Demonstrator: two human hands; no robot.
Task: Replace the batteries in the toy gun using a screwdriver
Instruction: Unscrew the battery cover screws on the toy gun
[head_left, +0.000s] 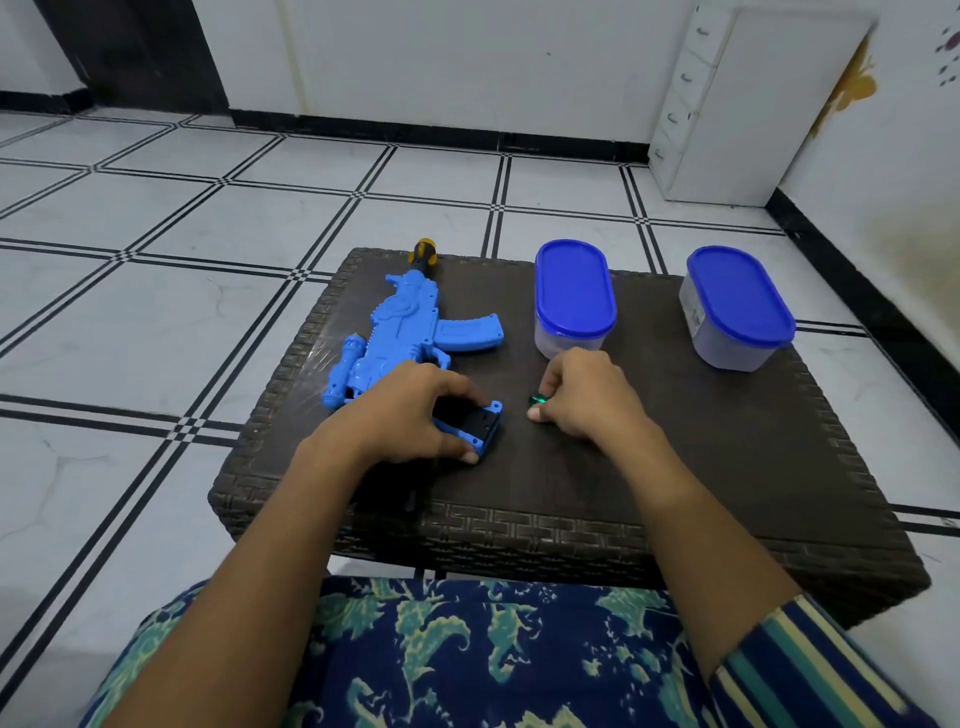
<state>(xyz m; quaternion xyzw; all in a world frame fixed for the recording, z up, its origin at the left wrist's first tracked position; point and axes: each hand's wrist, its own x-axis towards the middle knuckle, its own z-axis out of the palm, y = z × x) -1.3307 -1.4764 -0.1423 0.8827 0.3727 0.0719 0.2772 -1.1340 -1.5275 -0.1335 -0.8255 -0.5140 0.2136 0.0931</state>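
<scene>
Two hands rest on a dark wicker table (675, 467). At the left lies the blue toy gun (395, 332), muzzle pointing away. The left hand (415, 410) curls round its near end, thumb and fingers clasping the open black compartment (475, 423). Just beside it, the right hand (582, 400) pinches a small shiny green piece (536, 400) between its fingertips and thumb, low over the tabletop. Whether it is a battery I cannot tell. Further right stand two blue-lidded containers, one (574, 291) just behind the right hand, the other (737, 301) well apart.
</scene>
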